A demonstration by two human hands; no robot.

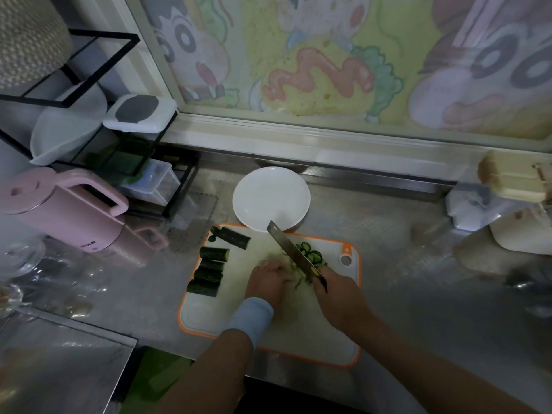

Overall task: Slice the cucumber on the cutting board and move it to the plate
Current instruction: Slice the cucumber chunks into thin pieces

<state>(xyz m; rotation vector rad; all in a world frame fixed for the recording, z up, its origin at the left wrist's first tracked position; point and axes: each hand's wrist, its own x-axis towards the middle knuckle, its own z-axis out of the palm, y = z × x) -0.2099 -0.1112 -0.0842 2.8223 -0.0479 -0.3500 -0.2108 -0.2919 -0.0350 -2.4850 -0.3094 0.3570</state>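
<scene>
Steel knife [291,249], gripped by the right hand [337,291], points toward the plate [268,195] just right of the left hand [267,279], whose curled fingers pin a mostly hidden cucumber piece [291,264].

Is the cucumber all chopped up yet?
Not yet. Done: a little pile of thin slices lies on the cutting board beside the knife. Happening now: the right hand holds the knife and the left hand holds down a cucumber piece, mostly hidden under it. Still to do: the uncut chunks on the board's left side need slicing, and the white plate holds nothing yet.
</scene>
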